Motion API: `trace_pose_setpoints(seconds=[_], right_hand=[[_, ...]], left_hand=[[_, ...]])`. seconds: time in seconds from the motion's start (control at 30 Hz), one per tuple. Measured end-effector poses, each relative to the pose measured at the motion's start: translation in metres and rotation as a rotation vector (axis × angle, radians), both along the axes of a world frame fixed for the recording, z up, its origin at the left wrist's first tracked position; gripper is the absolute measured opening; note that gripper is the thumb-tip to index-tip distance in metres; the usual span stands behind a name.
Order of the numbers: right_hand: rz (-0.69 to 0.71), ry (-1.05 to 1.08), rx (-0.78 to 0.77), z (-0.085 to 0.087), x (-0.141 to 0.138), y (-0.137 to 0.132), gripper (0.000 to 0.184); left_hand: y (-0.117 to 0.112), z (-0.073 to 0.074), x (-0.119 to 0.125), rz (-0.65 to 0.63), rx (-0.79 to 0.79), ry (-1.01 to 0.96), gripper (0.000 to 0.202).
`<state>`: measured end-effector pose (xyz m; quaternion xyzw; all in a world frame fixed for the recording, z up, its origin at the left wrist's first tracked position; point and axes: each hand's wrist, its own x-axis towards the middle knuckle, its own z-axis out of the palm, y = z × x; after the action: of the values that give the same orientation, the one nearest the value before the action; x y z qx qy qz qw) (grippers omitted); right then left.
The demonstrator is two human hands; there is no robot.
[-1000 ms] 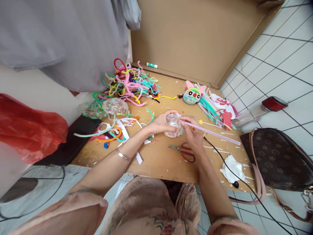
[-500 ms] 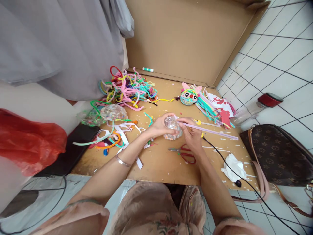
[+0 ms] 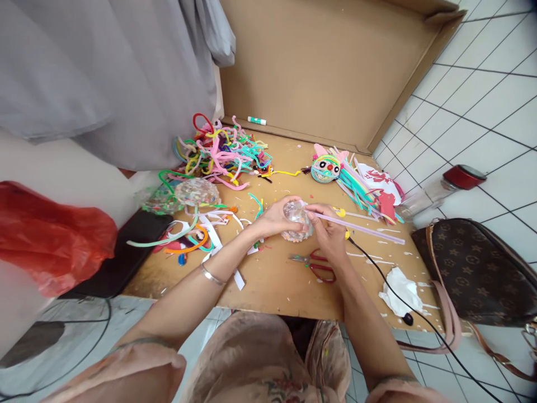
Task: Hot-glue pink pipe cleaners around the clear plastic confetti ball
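Ball and lilac strip in hand at a littered table.
The brown table (image 3: 268, 285) stands between a cardboard panel (image 3: 302, 73), a tiled wall (image 3: 490, 117) and grey cloth (image 3: 142, 78). Over its middle, the left hand (image 3: 273, 220) curls part-closed around a clear ball (image 3: 295, 215); the right hand (image 3: 329, 230) pinches a lilac strip (image 3: 364, 228), its end at the ball's side. Scissors (image 3: 316, 266) lie just beside the right wrist. Pipe cleaners (image 3: 222, 154) heap at the back left, a face ornament (image 3: 326, 169) back right. A black cord (image 3: 377, 270) crosses a crumpled tissue (image 3: 398, 285), near a handbag (image 3: 482, 268).
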<state>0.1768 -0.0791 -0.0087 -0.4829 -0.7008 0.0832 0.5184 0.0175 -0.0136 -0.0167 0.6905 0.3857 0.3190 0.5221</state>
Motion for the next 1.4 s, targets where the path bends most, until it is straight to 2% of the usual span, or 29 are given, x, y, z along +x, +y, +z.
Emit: trace_pose_setpoints(seconds=[0.3,0.93,1.27,1.4], right_hand=[[-0.003,-0.005,-0.009,0.0,0.0,0.0,0.017],[-0.01,0.003,-0.037,0.003,-0.002,-0.001,0.017],[-0.036,-0.023,-0.022,0.001,-0.001,0.0,0.019],[-0.035,-0.018,-0.019,0.002,-0.002,-0.001,0.018]], left_hand=[[0.001,-0.002,0.001,0.035,0.07,0.023,0.08],[0.001,-0.006,0.002,0.074,0.05,-0.011,0.079],[-0.004,0.01,-0.002,0.047,-0.012,0.061,0.081],[-0.005,0.011,-0.002,0.047,-0.008,0.079,0.083]])
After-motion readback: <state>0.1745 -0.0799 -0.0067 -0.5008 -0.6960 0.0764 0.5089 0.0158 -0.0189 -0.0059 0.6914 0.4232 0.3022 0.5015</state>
